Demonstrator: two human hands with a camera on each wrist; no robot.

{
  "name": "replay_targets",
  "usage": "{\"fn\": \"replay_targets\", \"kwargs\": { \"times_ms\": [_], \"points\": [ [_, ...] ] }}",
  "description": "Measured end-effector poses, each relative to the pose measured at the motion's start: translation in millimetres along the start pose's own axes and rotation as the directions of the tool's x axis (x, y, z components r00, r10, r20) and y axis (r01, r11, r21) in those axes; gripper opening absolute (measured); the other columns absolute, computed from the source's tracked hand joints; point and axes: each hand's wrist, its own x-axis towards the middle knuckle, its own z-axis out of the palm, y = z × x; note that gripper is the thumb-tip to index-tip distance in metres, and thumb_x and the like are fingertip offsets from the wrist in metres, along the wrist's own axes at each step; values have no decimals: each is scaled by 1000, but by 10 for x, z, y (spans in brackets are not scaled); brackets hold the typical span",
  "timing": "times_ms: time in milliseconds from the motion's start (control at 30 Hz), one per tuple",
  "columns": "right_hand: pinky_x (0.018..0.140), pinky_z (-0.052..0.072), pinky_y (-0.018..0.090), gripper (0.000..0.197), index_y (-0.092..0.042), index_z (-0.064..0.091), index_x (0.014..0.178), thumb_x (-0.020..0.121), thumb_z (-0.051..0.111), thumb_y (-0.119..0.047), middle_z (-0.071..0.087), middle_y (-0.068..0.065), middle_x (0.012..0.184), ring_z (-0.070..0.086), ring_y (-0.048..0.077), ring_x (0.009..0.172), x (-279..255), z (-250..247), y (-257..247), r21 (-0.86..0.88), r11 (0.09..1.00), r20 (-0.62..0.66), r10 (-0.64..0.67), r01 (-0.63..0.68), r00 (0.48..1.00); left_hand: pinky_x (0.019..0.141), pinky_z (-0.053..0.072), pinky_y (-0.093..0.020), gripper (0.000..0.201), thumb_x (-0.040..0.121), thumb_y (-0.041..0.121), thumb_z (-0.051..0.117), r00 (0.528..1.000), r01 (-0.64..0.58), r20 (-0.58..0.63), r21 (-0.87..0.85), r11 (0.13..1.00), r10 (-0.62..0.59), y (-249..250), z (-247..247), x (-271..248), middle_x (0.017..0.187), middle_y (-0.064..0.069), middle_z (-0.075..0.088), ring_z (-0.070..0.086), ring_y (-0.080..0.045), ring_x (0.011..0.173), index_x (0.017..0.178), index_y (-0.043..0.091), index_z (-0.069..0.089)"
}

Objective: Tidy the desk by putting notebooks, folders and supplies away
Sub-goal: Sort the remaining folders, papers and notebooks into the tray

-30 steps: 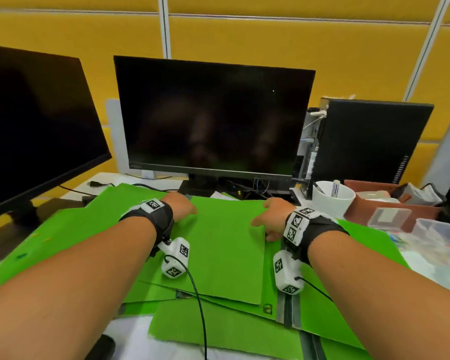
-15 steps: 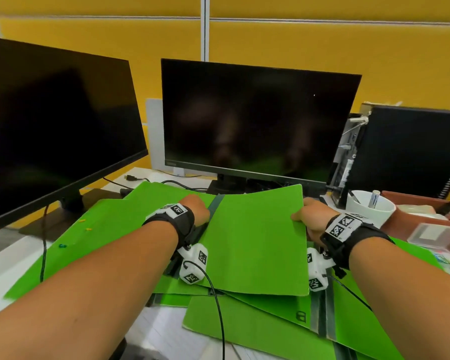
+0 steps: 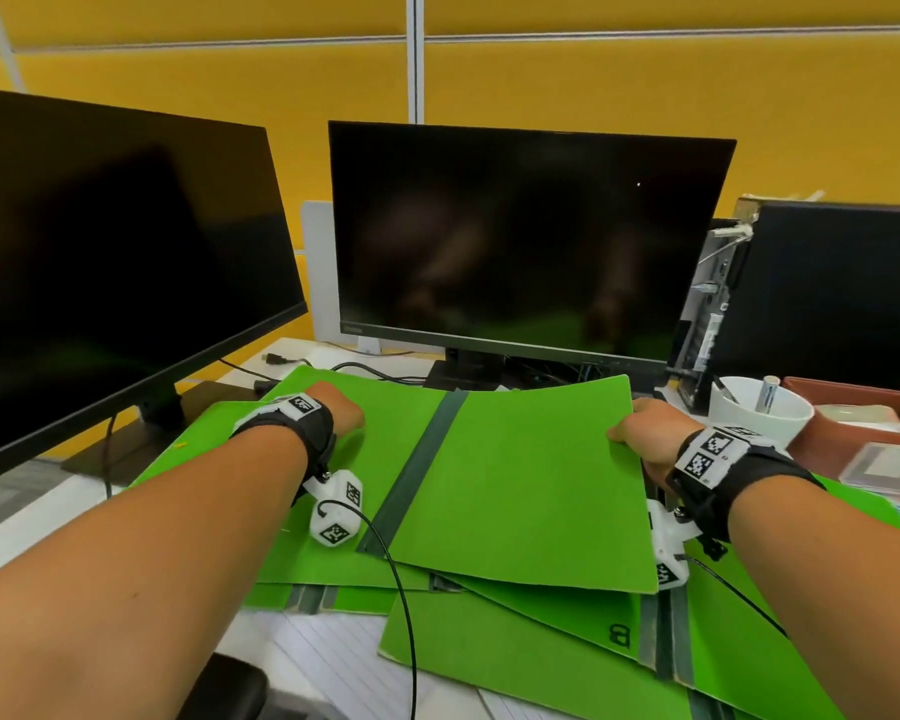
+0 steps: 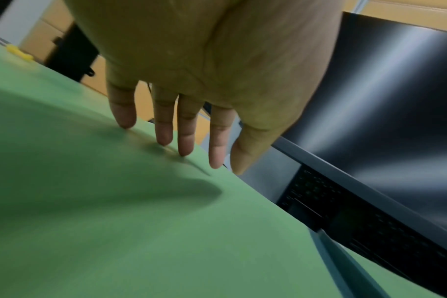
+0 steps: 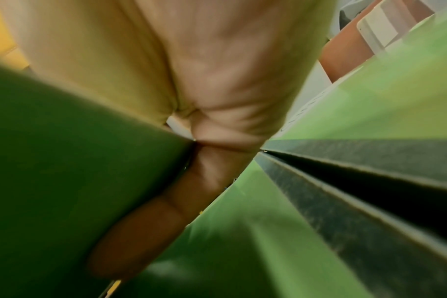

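The top green folder (image 3: 515, 485) on the worktop pile now opens wider. The right hand (image 3: 645, 439) grips its lifted cover; the left hand (image 3: 339, 413) presses flat, fingers straight. Sorting has started.

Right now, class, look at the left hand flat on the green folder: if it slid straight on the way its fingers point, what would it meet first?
The left hand would probably pass the far edge of the green folder, then meet the middle monitor's stand and its cables; depth is unclear.

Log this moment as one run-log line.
left hand flat on folder | right hand grips cover edge | cover lifted
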Motion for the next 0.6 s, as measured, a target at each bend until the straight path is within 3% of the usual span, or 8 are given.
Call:
{"fn": "replay_targets", "kwargs": {
  "times_ms": [67, 167, 267, 367, 433, 500, 600],
  "points": [
    [95, 56, 59, 27, 4, 67, 114, 92, 64, -12, 74, 24, 107, 72, 42, 100, 60, 7, 46, 2, 1000, 3, 12, -12, 1000, 75, 54, -34, 28, 93, 34, 69, 999, 40, -1, -13, 999, -40, -143, -59, 38, 93, -10, 64, 66, -30, 90, 98, 7, 63],
    [96, 56, 58, 24, 4, 69, 110, 93, 63, -12, 74, 24, 108, 72, 42, 100, -58, 30, -3, -6, 1000, -18, 18, -18, 1000, 87, 57, -37, 33, 93, 34, 70, 997, 78, -13, -3, 997, -78, -282, -130, 63, 91, -9, 60, 62, -30, 92, 108, 6, 61],
    [96, 57, 53, 23, 3, 68, 111, 97, 64, -16, 74, 23, 109, 73, 40, 99, -124, 26, -27, -56, 998, -25, 25, -27, 999, 93, 56, -38, 52, 94, 32, 71, 992, 117, -42, 23, 993, -116, -382, -170, 102, 120, -18, 63, 64, -32, 107, 132, -1, 57],
    [95, 57, 52, 29, 5, 67, 114, 96, 66, -18, 73, 26, 108, 72, 36, 92, -143, 43, -53, -65, 998, -14, 21, -21, 1000, 99, 51, -37, 55, 97, 28, 68, 991, 126, -41, 50, 991, -124, -401, -209, 101, 138, -20, 59, 61, -33, 123, 139, -4, 52],
    [78, 57, 40, 31, 5, 65, 112, 95, 67, -21, 69, 21, 93, 68, 33, 80, -162, 66, -70, -117, 993, -5, 27, -27, 1000, 101, 49, -37, 54, 98, 26, 67, 992, 120, -37, 51, 992, -118, -371, -236, 93, 141, -20, 56, 58, -33, 127, 140, -4, 52],
    [65, 50, 31, 32, 3, 64, 110, 93, 70, -24, 63, 17, 89, 61, 29, 73, -189, 80, -82, -177, 984, -1, 33, -33, 999, 103, 47, -36, 52, 99, 23, 65, 993, 116, -19, 60, 991, -115, -338, -259, 87, 143, -20, 54, 56, -33, 128, 140, -5, 51],
    [68, 50, 31, 33, 2, 65, 108, 93, 72, -27, 68, 18, 98, 63, 30, 78, -192, 71, -62, -198, 980, 0, 34, -34, 999, 100, 50, -36, 46, 98, 26, 67, 993, 121, -30, 120, 985, -118, -340, -355, 73, 126, -16, 58, 59, -29, 111, 132, -2, 56]
  ]
}}
